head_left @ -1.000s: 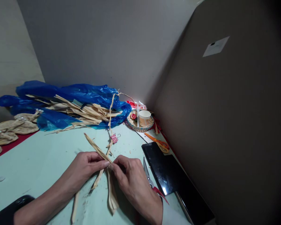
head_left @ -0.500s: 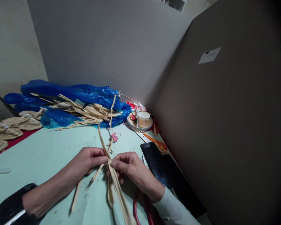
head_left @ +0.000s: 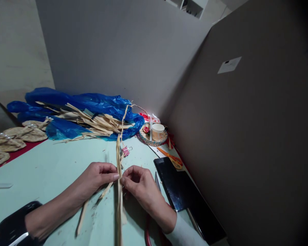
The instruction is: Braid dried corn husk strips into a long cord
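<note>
A long, pale dried-leaf strip (head_left: pixel 119 205) runs upright through the middle of the view, folded lengthwise in places. My left hand (head_left: pixel 99 176) pinches it from the left between thumb and fingers. From the right, my right hand (head_left: pixel 141 186) pinches the same strip at almost the same height, with the fingertips close together. Just beyond the hands, a pink binder clip (head_left: pixel 125 151) grips a thin twisted cord (head_left: pixel 124 119) that reaches back to the basket. Loose strip pieces (head_left: pixel 82 218) lie under my left wrist.
A blue plastic bag (head_left: pixel 77 99) with many dried strips (head_left: pixel 102 123) lies at the back. Right of it stands a small woven basket (head_left: pixel 143 139) holding a cup (head_left: pixel 158 131). Orange scissors (head_left: pixel 169 157), a black phone (head_left: pixel 169 181) and red-handled scissors (head_left: pixel 147 229) lie at the right. Woven pieces (head_left: pixel 12 140) sit at the left.
The strip has swung from a slant to nearly vertical, its lower end moving left and its top end right. Both hands still pinch it in about the same place.
</note>
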The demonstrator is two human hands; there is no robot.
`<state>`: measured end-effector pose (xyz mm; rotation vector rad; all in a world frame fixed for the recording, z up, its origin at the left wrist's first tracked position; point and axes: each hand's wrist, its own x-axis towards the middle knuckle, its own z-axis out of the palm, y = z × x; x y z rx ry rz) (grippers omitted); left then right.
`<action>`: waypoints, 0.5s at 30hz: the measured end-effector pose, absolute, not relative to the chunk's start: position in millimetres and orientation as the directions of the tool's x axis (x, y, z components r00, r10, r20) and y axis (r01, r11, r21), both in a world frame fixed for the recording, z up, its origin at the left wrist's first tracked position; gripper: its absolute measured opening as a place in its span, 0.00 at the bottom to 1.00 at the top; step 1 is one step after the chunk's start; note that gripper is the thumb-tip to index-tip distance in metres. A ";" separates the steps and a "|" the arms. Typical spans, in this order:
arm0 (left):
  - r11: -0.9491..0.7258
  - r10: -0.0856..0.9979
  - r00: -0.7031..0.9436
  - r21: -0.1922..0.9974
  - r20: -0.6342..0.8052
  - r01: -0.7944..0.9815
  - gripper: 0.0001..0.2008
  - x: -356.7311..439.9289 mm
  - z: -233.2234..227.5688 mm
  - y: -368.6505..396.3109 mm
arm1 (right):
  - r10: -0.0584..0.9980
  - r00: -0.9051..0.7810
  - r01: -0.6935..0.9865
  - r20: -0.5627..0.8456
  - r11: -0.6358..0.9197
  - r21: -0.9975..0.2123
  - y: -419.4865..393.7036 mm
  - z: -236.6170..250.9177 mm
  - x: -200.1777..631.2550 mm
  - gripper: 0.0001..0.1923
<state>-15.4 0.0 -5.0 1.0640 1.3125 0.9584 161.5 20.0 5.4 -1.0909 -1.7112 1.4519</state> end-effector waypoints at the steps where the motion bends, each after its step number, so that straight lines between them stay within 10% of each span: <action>1: 0.252 0.967 0.038 0.966 -0.254 0.052 0.14 -15.4 -5.3 0.3 | 0.884 -0.463 0.176 -0.064 0.021 -0.984 19.6 6.2 161.3 0.09; 15: 0.247 0.966 0.077 0.969 -0.248 0.012 0.11 -15.0 -9.8 1.3 | 0.805 -0.571 0.022 -0.160 -0.180 -0.983 19.8 8.1 162.6 0.15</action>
